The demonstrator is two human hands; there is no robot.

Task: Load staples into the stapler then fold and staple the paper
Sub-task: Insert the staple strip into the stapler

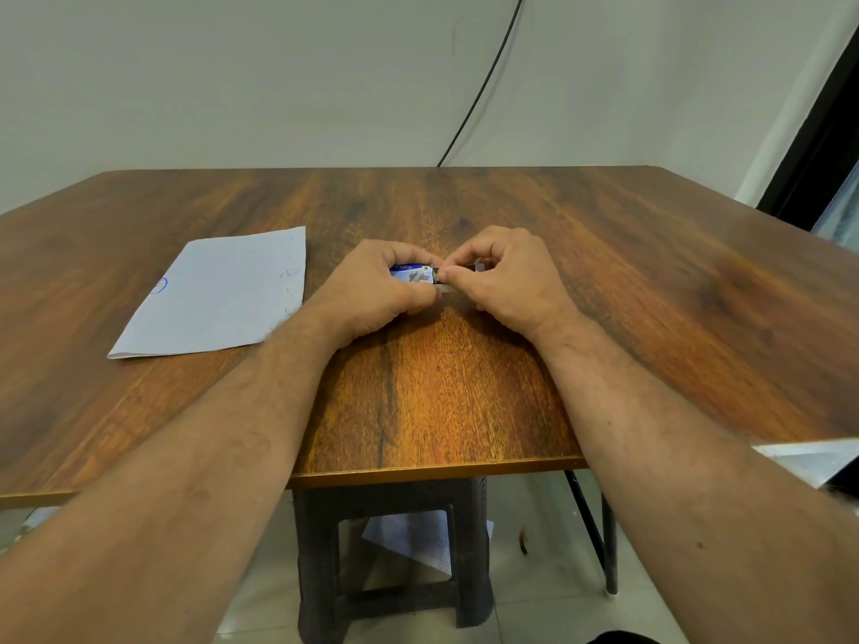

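A small blue and white staple box [411, 274] sits in the grip of my left hand [372, 290] above the middle of the wooden table [418, 388]. My right hand [506, 281] pinches something small at the box's right end, where a white inner tray or flap [446, 289] sticks out. Whether it is staples I cannot tell. A white sheet of paper [218, 295] with faint lines and blue pen marks lies flat on the table to the left of my hands. No stapler shows in this view.
A black cable [483, 81] runs down the wall behind the table. Under the table stands a dark plastic stool [395, 550] with paper lying on the floor beneath it. A dark window frame [818, 146] is at the right.
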